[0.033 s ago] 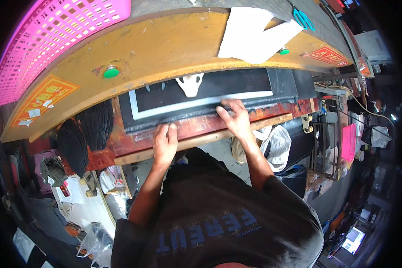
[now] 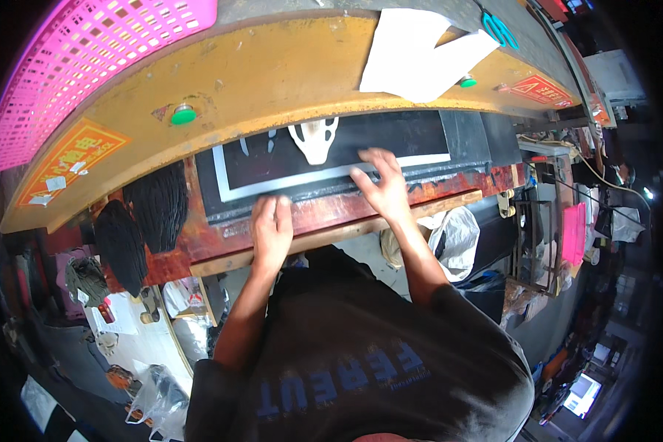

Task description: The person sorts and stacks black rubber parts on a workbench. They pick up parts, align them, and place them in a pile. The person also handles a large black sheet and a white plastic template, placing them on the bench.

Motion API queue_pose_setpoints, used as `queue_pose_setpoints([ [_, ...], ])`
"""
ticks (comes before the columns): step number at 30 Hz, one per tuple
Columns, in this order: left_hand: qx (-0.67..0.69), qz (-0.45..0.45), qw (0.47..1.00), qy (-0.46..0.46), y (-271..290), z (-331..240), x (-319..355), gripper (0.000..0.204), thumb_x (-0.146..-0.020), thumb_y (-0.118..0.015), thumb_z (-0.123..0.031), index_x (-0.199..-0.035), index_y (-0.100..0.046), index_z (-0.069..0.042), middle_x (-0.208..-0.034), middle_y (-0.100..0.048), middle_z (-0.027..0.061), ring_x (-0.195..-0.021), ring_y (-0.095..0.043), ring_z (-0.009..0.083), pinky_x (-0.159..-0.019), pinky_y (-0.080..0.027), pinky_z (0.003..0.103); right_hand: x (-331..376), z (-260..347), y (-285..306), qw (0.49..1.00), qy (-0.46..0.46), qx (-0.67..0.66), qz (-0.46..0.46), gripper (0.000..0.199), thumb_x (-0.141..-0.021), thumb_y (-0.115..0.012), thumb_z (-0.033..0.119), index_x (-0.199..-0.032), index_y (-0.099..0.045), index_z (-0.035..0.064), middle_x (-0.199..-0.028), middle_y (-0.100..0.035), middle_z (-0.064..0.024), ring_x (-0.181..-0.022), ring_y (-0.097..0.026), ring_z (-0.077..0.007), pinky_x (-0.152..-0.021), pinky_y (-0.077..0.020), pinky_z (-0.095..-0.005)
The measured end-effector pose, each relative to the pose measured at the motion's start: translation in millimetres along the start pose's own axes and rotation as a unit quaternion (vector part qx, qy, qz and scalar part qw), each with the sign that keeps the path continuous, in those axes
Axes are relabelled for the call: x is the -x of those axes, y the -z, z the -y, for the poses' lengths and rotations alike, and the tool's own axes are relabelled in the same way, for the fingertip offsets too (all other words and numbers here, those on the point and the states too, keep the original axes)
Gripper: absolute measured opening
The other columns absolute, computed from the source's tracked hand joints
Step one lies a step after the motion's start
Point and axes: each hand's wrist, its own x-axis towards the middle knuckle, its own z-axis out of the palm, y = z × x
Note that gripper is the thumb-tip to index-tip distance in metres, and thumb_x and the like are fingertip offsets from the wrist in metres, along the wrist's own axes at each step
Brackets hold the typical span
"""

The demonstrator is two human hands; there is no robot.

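Observation:
Beneath the yellow beam lies a flat black sheet point(image 2: 420, 135) bordered along its left and front by a pale strip point(image 2: 287, 179). A white skull-like cut-out shape point(image 2: 314, 144) lies on it, partly hidden by the beam, with small pale slivers to its left. My left hand point(image 2: 272, 225) rests at the front edge of the black stack, thumb and fingers slightly apart, nothing visible in them. Over the pale strip, further right, my right hand point(image 2: 383, 188) is open, thumb spread from the fingers. Whether its fingertips touch the sheet I cannot tell.
The yellow beam point(image 2: 272, 66) with green buttons crosses just beyond my hands. A pink basket point(image 2: 88, 81), white paper point(image 2: 405, 59) and teal-handled scissors point(image 2: 501, 29) lie on top. Black strip bundles point(image 2: 157, 210) hang over the worn red table point(image 2: 302, 219) at left.
My right hand has shifted forward from the front edge over the pale strip, its fingers more spread. My left hand has barely moved. Slightly more of the white shape shows below the beam.

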Motion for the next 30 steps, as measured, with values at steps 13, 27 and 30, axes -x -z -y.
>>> queue_pose_setpoints([
  [13,-0.220,-0.013,0.969,-0.111,-35,10,62,0.030,-0.098,-0.062,-0.023,-0.125,-0.067,-0.009,-0.127,-0.064,0.0093,-0.127,-0.054,0.0319,-0.108,-0.038,0.048,52,45,-52,0.995,-0.019,0.077,0.056,0.076,-0.060,-0.088,0.036,-0.132,-0.073,0.0157,-0.149,-0.053,-0.0219,-0.135,-0.047,-0.0457,-0.115,-0.0416,-0.0536],
  [27,-0.205,0.062,0.940,-0.267,-92,-33,8,0.056,-0.094,-0.070,-0.031,-0.140,-0.060,-0.002,-0.155,-0.050,0.0209,-0.151,-0.038,0.0383,-0.125,-0.025,0.057,77,-7,120,0.955,-0.154,-0.251,-0.047,0.053,-0.075,-0.084,0.004,-0.127,-0.075,0.0018,-0.146,-0.062,-0.0146,-0.133,-0.059,-0.0254,-0.112,-0.0472,-0.0383],
  [30,-0.317,0.143,0.905,-0.243,-123,-70,-13,0.056,-0.093,-0.069,-0.035,-0.134,-0.066,0.004,-0.146,-0.058,0.0276,-0.147,-0.044,0.0433,-0.121,-0.031,0.059,88,-10,129,0.948,-0.179,-0.261,-0.038,0.054,-0.074,-0.083,0.002,-0.128,-0.075,0.0013,-0.147,-0.061,-0.0146,-0.133,-0.058,-0.0243,-0.111,-0.0474,-0.0378],
])
